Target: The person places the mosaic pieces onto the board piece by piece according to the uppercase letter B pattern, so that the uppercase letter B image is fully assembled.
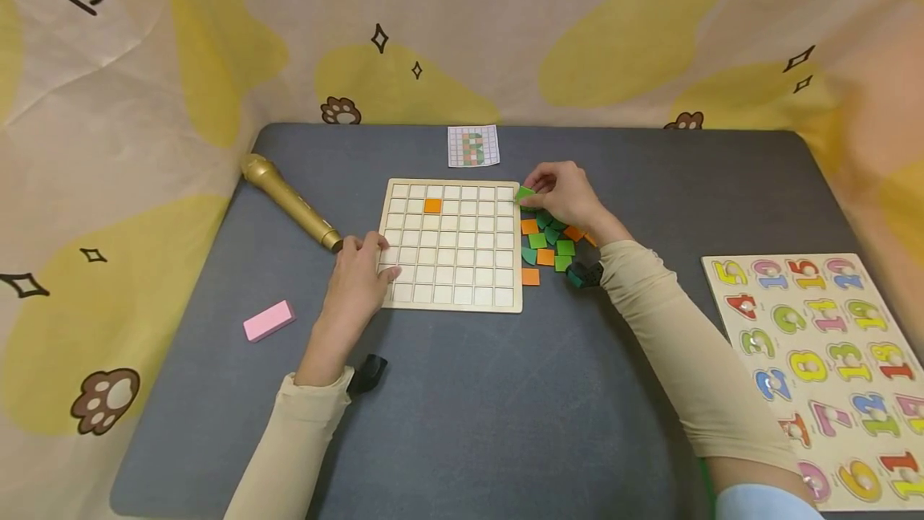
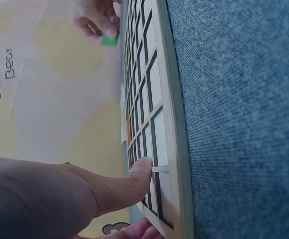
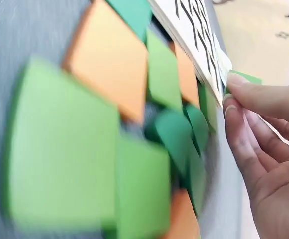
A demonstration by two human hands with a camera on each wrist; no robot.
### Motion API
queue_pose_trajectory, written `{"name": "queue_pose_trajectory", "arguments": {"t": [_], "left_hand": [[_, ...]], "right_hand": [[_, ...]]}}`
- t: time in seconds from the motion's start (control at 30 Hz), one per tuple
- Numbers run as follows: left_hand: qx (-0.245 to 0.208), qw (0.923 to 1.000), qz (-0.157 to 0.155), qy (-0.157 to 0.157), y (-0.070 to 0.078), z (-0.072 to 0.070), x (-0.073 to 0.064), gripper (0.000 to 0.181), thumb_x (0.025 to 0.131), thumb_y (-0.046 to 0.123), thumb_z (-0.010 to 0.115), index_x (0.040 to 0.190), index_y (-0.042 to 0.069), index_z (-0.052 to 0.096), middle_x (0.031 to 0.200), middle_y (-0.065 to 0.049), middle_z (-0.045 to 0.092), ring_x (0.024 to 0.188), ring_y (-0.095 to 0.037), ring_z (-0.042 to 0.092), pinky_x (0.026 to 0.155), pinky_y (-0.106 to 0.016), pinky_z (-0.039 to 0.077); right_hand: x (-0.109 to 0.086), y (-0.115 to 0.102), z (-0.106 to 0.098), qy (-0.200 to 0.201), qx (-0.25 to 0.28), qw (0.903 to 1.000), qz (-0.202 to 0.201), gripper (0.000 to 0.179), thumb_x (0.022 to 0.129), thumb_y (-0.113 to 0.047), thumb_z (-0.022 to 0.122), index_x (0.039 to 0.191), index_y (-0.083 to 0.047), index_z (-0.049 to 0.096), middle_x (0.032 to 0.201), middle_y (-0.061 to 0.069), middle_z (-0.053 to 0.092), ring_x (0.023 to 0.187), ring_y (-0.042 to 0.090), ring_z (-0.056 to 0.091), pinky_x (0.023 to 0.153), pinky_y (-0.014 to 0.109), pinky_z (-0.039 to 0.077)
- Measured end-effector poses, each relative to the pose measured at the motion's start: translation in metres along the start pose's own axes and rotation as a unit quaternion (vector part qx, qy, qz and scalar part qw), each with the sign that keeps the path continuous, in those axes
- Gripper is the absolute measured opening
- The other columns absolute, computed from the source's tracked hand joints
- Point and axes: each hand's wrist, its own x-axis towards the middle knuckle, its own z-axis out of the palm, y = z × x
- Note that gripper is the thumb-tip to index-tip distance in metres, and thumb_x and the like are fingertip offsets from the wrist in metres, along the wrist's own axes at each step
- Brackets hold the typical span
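Everything's lit pretty evenly and softly, with barely any shadows cast. The tiles are badly smeared in the right wrist view, and the edges are bent in the head view.

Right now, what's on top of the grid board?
One orange tile sits in a cell of the board. The left hand rests on its left edge, covering some cells. The other visible cells hold nothing.

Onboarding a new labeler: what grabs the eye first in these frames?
The wooden grid board at table centre, with one orange tile seated near its top. The right hand pinches a green tile at the board's upper right corner, above a loose tile pile; the left hand rests on the board's left edge.
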Motion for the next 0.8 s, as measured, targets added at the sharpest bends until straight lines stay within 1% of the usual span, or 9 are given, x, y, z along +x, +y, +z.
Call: {"name": "queue_pose_trajectory", "arguments": {"t": [0.13, 0.3, 0.37, 0.5, 0.57, 0.67, 0.8], "left_hand": [[-0.001, 1.0, 0.001, 0.002, -0.001, 0.001, 0.0, 0.04, 0.1, 0.011, 0.073, 0.134, 0.002, 0.055, 0.133, -0.03, 0.048, 0.127, -0.052, 0.051, 0.099, -0.065, 0.046], [0.0, 1.0, 0.003, 0.006, -0.002, 0.003, 0.001, 0.04, 0.099, 0.011, 0.074, 0.133, 0.001, 0.055, 0.133, -0.031, 0.049, 0.126, -0.052, 0.053, 0.099, -0.065, 0.047], [0.001, 1.0, 0.003, 0.006, -0.002, 0.002, 0.001, 0.041, 0.099, 0.011, 0.074, 0.133, 0.001, 0.055, 0.133, -0.031, 0.049, 0.125, -0.053, 0.053, 0.099, -0.065, 0.047], [0.004, 1.0, -0.001, 0.006, -0.002, 0.002, 0.001, 0.041, 0.099, 0.011, 0.074, 0.134, 0.001, 0.055, 0.134, -0.031, 0.049, 0.126, -0.053, 0.053, 0.1, -0.065, 0.047], [0.004, 1.0, -0.002, 0.006, -0.001, 0.002, 0.001, 0.041, 0.099, 0.011, 0.074, 0.134, 0.001, 0.055, 0.134, -0.031, 0.049, 0.126, -0.052, 0.053, 0.1, -0.065, 0.046], [0.004, 1.0, -0.001, 0.006, 0.0, 0.001, 0.0, 0.041, 0.099, 0.011, 0.075, 0.134, 0.001, 0.055, 0.133, -0.031, 0.049, 0.125, -0.052, 0.054, 0.099, -0.065, 0.046], [0.002, 1.0, 0.0, 0.008, 0.0, 0.001, -0.001, 0.042, 0.099, 0.011, 0.075, 0.134, 0.0, 0.055, 0.132, -0.031, 0.049, 0.123, -0.052, 0.054, 0.099, -0.065, 0.046]], "right_hand": [[0.002, -0.009, 0.017, -0.009, 0.02, 0.9998, -0.002, 0.015, 0.098, -0.009, 0.076, 0.112, -0.002, 0.079, 0.108, 0.018, 0.077, 0.094, 0.029, 0.071, 0.077, 0.03, 0.053], [0.008, -0.023, 0.04, -0.026, 0.045, 0.9986, -0.004, 0.017, 0.1, -0.012, 0.075, 0.114, -0.007, 0.082, 0.114, 0.016, 0.079, 0.099, 0.027, 0.072, 0.087, 0.037, 0.056], [0.01, -0.03, 0.049, -0.029, 0.046, 0.9984, -0.014, 0.017, 0.099, -0.012, 0.076, 0.114, -0.008, 0.082, 0.112, 0.015, 0.079, 0.099, 0.027, 0.072, 0.089, 0.039, 0.056], [0.015, -0.041, 0.066, -0.019, 0.032, 0.9987, -0.035, 0.013, 0.099, -0.012, 0.077, 0.11, -0.007, 0.081, 0.104, 0.014, 0.079, 0.095, 0.026, 0.072, 0.089, 0.039, 0.055], [0.018, -0.046, 0.072, -0.014, 0.033, 0.9987, -0.037, 0.012, 0.099, -0.012, 0.076, 0.108, -0.005, 0.079, 0.101, 0.014, 0.078, 0.093, 0.026, 0.072, 0.09, 0.038, 0.055], [0.022, -0.05, 0.079, -0.009, 0.036, 0.9987, -0.036, 0.011, 0.099, -0.012, 0.076, 0.106, -0.004, 0.078, 0.099, 0.013, 0.078, 0.091, 0.025, 0.071, 0.089, 0.036, 0.054], [0.023, -0.054, 0.082, -0.01, 0.026, 0.9991, -0.033, 0.011, 0.099, -0.013, 0.076, 0.106, -0.005, 0.08, 0.097, 0.012, 0.076, 0.087, 0.023, 0.067, 0.082, 0.032, 0.052]]}}
